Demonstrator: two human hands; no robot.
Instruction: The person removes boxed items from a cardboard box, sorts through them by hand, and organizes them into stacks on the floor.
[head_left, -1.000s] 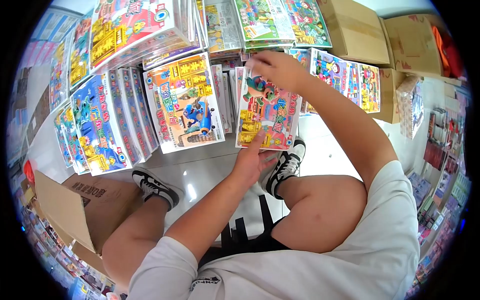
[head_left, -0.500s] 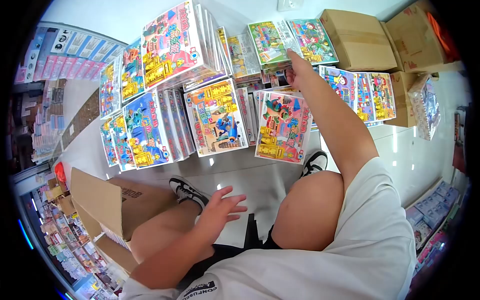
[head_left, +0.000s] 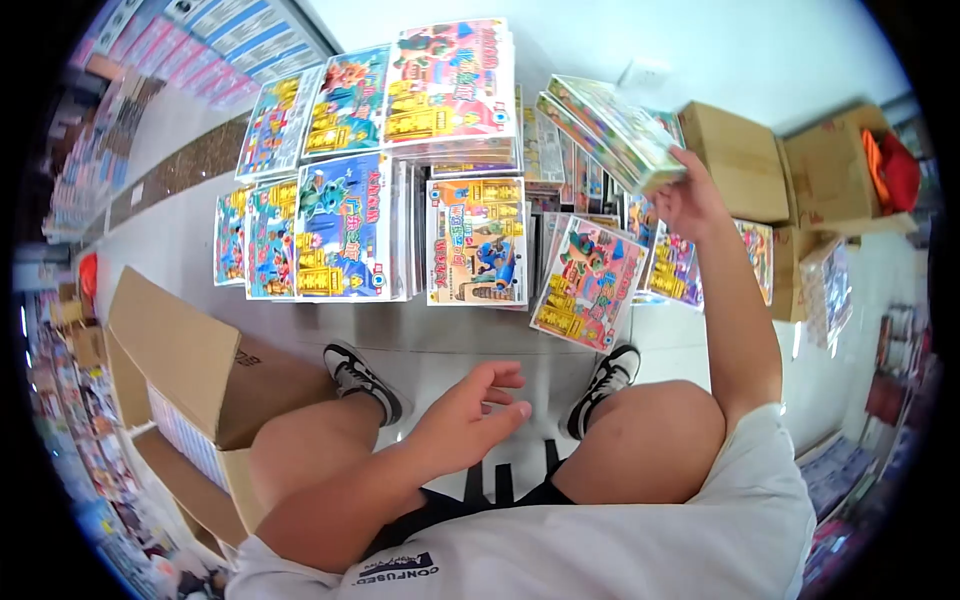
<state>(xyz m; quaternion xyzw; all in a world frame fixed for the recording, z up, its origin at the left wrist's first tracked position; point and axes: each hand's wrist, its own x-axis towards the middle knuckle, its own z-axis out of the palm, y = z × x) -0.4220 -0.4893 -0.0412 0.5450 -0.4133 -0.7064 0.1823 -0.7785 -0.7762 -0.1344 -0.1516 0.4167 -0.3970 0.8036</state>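
My right hand [head_left: 690, 203] grips a thin stack of green game boxes [head_left: 612, 125] by its near right corner, holding it tilted above the piles. Motion blurs the printing on it. My left hand [head_left: 465, 415] hovers between my knees, holding nothing, its fingers loosely bent and apart. In front stand piles of colourful game boxes: a pink one [head_left: 450, 85] on top at the back, a blue one [head_left: 340, 225] at front left, an orange one [head_left: 477, 240] in the middle. Another pink box [head_left: 588, 280] leans at an angle below my right hand.
An open carton [head_left: 175, 350] with packed goods stands by my left knee. Closed brown cartons [head_left: 735, 160] sit against the wall at right, beside an open carton [head_left: 835, 165] holding something red. A plastic-wrapped pack [head_left: 828, 290] lies at the far right. Shelved goods line the left.
My right hand has closed on the green boxes and lifted them off the back pile, tilting them. My left hand has moved slightly right. The view has shifted.
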